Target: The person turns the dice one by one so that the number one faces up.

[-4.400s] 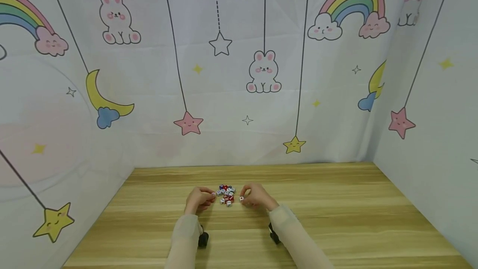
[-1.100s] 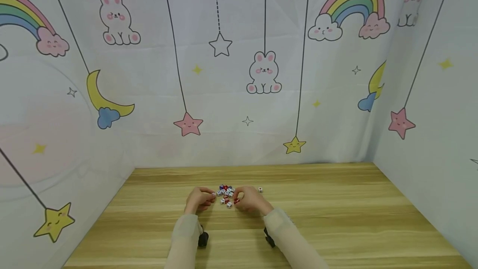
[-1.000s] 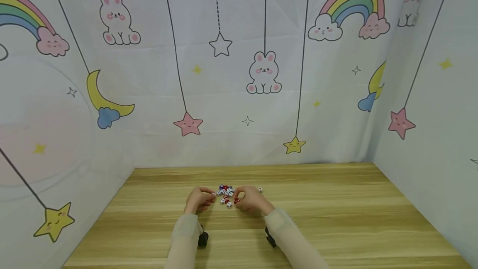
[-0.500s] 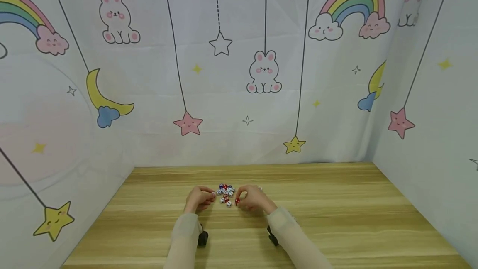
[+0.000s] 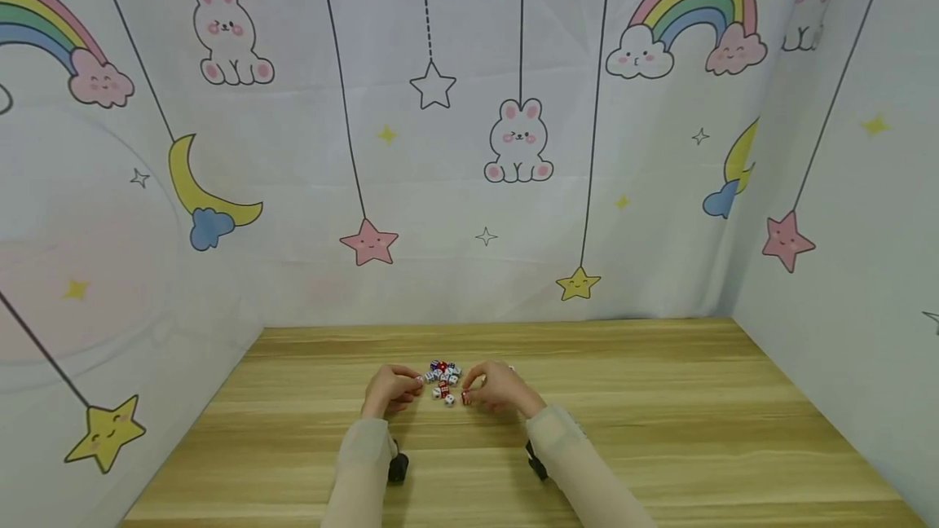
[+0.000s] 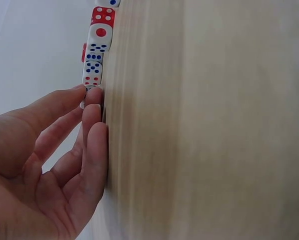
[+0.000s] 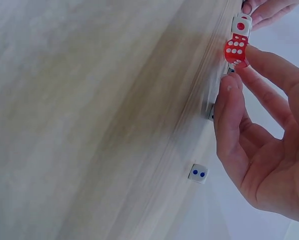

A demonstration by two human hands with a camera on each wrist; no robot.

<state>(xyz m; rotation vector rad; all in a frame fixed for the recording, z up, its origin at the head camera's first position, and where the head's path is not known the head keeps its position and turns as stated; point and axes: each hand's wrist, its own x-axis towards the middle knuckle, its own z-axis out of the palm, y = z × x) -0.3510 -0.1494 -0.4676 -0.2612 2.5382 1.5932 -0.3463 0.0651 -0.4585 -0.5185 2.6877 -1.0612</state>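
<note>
Red die (image 5: 465,398): at the tips of the right hand's (image 5: 500,388) fingers, pinched between them, just to the right of a cluster of dice. Right wrist view shows its six-pip face turned toward the camera, one fingertip against its side.

Left hand (image 5: 389,389): opposite side of the cluster, fingertips together, pinching a white die (image 5: 420,380); the die is mostly hidden by the fingers in the left wrist view.

Dice cluster (image 5: 443,373): between the hands, near neither side edge, closer to the bench's back edge than the front; red and white pieces, some darker blue. One white die (image 5: 450,400) lies on its near side. Loose white die (image 7: 198,173) with two blue pips rests apart, to the right.

Bench (image 5: 660,398): striped wood grain. Pale sleeves (image 5: 359,463) on both arms, black device (image 5: 397,468) below the left wrist. Printed backdrop (image 5: 455,283) rises behind the back edge.
</note>
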